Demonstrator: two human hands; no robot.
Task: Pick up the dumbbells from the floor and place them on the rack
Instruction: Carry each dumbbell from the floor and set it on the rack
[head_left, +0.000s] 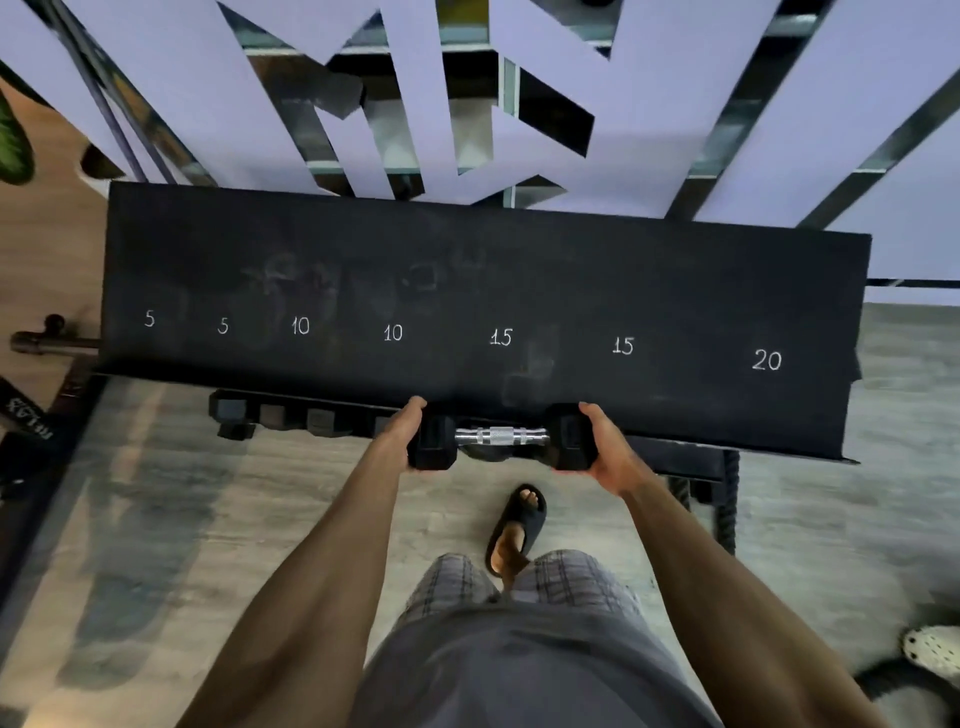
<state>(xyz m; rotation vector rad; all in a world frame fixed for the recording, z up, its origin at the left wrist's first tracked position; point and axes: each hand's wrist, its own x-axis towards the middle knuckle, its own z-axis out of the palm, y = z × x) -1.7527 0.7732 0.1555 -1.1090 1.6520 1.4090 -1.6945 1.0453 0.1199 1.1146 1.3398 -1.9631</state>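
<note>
Dumbbell (501, 436) held level at the front edge of the rack (467, 291), long axis along that edge, left hand (402, 434) and right hand (608, 452) each gripping one end.

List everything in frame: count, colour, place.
dumbbell: one, black heads and chrome handle, at the rack's front edge
rack: one, black, top shelf marked 5 to 20 in white
lower dumbbells: several, dark, under the shelf's left half, exact count unclear
rope: one, black, by the rack's right end
clog: one, white, on the floor at lower right
slipper: one, black, on the person's foot
left hand: grips the dumbbell's left head
right hand: grips its right head
</note>
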